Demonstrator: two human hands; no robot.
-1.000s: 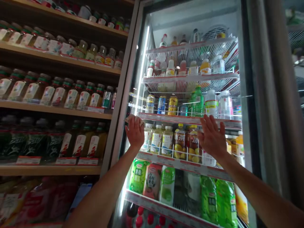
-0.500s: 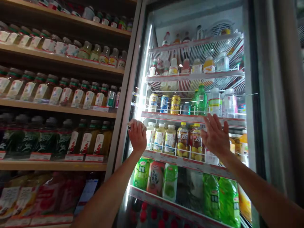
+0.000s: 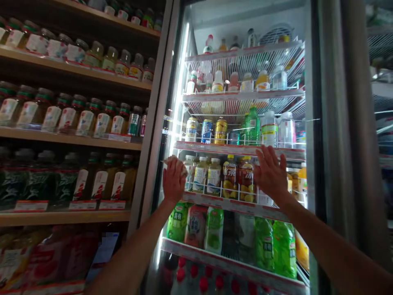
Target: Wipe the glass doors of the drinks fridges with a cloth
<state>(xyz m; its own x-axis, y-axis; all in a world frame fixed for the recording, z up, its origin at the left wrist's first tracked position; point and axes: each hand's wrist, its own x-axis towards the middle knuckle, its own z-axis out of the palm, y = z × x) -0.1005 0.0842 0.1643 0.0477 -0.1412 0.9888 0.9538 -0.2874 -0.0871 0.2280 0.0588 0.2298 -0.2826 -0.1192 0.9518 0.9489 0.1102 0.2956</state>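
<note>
My left hand (image 3: 173,182) is raised near the lit left edge of a drinks fridge (image 3: 239,209), its fingers over a pale, crumpled cloth (image 3: 173,158). The cloth shows above and beside the fingertips; the rest is hidden. My right hand (image 3: 271,174) is up at about the same height, fingers stretched out and holding nothing, in front of the middle shelves. Whether its palm touches the glass I cannot tell. Between the hands stand bottles of pale tea (image 3: 214,176) and dark tea bottles with yellow caps (image 3: 229,178).
Wooden shelves (image 3: 70,137) with rows of bottles stand on the left. Inside the fridge are cans (image 3: 220,132), green bottles (image 3: 253,126) and large green jugs (image 3: 284,248). Red-capped bottles (image 3: 203,284) sit at the bottom. Another rack (image 3: 380,88) is at the far right.
The view has swung slightly right, so the fridge and shelves sit further left in the picture. Both hands keep nearly the same pose, the left still on the cloth.
</note>
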